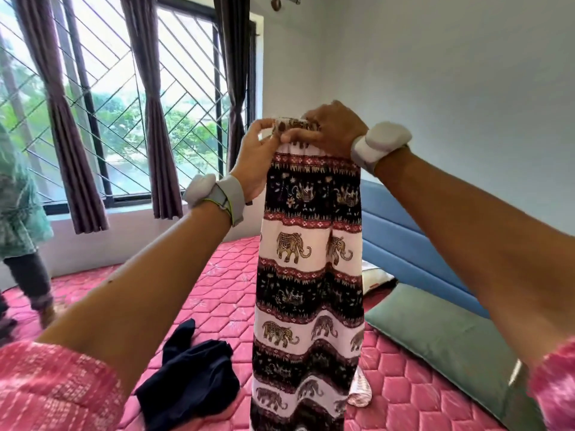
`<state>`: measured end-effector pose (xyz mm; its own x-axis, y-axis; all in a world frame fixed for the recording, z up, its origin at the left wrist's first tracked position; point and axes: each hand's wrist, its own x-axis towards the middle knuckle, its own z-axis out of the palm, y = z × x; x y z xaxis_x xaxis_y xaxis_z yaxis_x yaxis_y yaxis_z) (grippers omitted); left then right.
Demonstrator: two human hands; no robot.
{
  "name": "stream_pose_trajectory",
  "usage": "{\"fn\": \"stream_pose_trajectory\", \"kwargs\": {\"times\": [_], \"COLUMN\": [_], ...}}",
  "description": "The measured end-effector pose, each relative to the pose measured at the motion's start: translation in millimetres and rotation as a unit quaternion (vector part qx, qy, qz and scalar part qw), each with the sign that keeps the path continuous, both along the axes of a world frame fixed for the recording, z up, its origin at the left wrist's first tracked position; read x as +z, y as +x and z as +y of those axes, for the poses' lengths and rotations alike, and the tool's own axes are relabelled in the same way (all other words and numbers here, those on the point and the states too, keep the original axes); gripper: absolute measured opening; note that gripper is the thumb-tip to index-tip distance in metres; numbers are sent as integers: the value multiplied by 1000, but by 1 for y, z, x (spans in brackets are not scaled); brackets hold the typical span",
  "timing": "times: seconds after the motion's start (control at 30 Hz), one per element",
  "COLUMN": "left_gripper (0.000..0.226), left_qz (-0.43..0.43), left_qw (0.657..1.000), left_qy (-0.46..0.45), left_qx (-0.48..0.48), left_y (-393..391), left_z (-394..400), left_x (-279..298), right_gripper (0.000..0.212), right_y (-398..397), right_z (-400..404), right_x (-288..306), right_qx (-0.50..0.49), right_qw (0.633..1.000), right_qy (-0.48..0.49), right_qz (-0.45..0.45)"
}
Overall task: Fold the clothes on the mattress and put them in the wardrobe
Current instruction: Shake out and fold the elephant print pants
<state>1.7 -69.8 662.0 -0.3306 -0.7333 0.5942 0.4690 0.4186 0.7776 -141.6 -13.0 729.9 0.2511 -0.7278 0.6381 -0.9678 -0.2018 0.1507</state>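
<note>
I hold up a long elephant-print garment (pixel 308 275) in black, white and red bands; it hangs straight down over the pink quilted mattress (pixel 224 293). My left hand (pixel 258 154) pinches the left end of its gathered waistband. My right hand (pixel 329 129) grips the waistband from above, right beside the left. A dark navy garment (pixel 189 377) lies crumpled on the mattress at the lower left of the hanging cloth. A small pale patterned piece (pixel 361 390) peeks out behind the hanging cloth's lower right.
A green pillow (pixel 448 340) lies on the mattress at right, against a blue headboard (pixel 401 241). Another person (pixel 21 219) in a teal top stands at the left edge. A barred window with brown curtains (pixel 71 135) fills the far left wall.
</note>
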Motion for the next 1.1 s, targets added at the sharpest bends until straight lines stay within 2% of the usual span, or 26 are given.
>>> {"fn": "stream_pose_trajectory", "kwargs": {"times": [0.07, 0.13, 0.27, 0.33, 0.4, 0.53, 0.63, 0.7, 0.73, 0.77, 0.83, 0.87, 0.9, 0.93, 1.0, 1.07, 1.1], "left_gripper": [17, 17, 14, 24, 39, 41, 43, 42, 45, 46, 35, 28, 27, 24, 17, 24, 29], "left_qz": [10, -15, -177, -239, -315, -474, -544, -549, -516, -453, -260, -190, -170, -203, -313, -384, -388], "left_qw": [998, 996, 975, 962, 939, 871, 831, 830, 851, 882, 941, 956, 964, 961, 932, 902, 903], "left_qy": [-30, -43, -116, -123, -129, -128, -117, -94, -86, -77, -48, -38, -57, -99, -173, -192, -175], "left_qx": [52, 72, 73, 53, 36, 29, 19, 23, 52, 101, 212, 220, 198, 159, 66, 44, 50], "left_y": [4, 10, 22, 27, 29, 27, 29, 35, 36, 38, 39, 40, 40, 39, 38, 35, 34], "left_z": [-5, -6, -9, -12, -11, -8, -22, -32, -33, -38, -38, -37, -33, -28, -18, -25, -30], "left_x": [-2, -6, -20, -25, -31, -49, -74, -89, -93, -98, -103, -105, -106, -107, -111, -120, -122], "right_gripper": [53, 52, 52, 52, 49, 51, 54, 49, 47, 45, 45, 44, 44, 44, 49, 58, 61], "right_y": [7, 12, 12, 12, 9, -2, -8, -13, -16, -20, -28, -31, -34, -36, -34, -29, -28], "right_z": [-3, -3, 4, 9, 15, 25, 30, 36, 38, 40, 46, 49, 51, 53, 55, 56, 55], "right_x": [13, 22, 40, 46, 50, 55, 62, 67, 70, 72, 76, 78, 80, 81, 83, 85, 85], "right_qx": [-14, -14, 6, 8, -7, -26, -17, -18, -21, -24, -27, -28, -30, -29, -21, -16, -18], "right_qw": [999, 999, 999, 999, 999, 998, 997, 996, 995, 994, 989, 986, 984, 982, 979, 977, 976], "right_qy": [-9, -16, -38, -40, -32, -56, -79, -88, -96, -107, -138, -152, -164, -174, -187, -196, -199], "right_qz": [29, 28, 9, 3, 8, -2, -17, -23, -26, -27, -43, -56, -67, -74, -80, -86, -86]}}
